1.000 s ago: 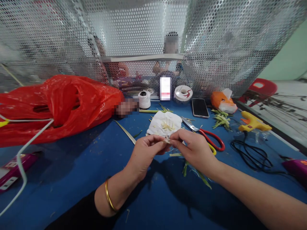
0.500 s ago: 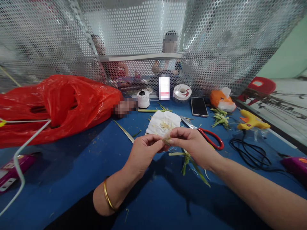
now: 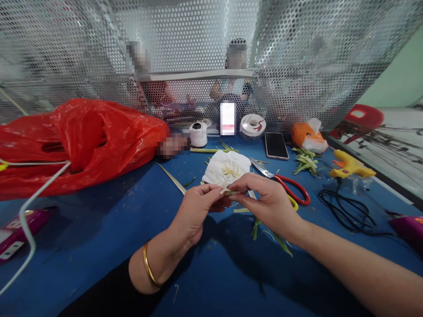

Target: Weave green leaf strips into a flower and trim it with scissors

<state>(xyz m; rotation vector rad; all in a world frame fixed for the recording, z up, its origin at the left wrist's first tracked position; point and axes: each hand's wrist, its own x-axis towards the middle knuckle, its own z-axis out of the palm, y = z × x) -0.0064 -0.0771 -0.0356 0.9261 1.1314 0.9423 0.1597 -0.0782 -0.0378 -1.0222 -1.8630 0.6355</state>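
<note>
My left hand (image 3: 201, 207) and my right hand (image 3: 267, 200) meet over the blue table, both pinching a small pale plant strip (image 3: 228, 192) between thumbs and fingers. Its exact kind is hard to make out. Just beyond the fingertips lies a white tissue (image 3: 216, 165) with several short pale-yellow pieces (image 3: 231, 170) on it. Red-handled scissors (image 3: 292, 189) lie beside my right hand with their blades pointing away. Partly hidden beneath that hand are green leaf strips (image 3: 256, 229). A long pale-green strip (image 3: 172, 178) rests beyond my left hand.
A red plastic bag (image 3: 99, 145) covers the left side. At the back stand a thread spool (image 3: 198, 134), a lit phone (image 3: 228, 118) and a ribbon roll (image 3: 253, 126). Right are a dark phone (image 3: 276, 145), tissue pack (image 3: 309, 136) and yellow glue gun (image 3: 352, 165) with black cable.
Both hands stay together while the fingers shift on the pale strip, which now lies flatter between them. My right hand has turned slightly. The whole view has moved a little.
</note>
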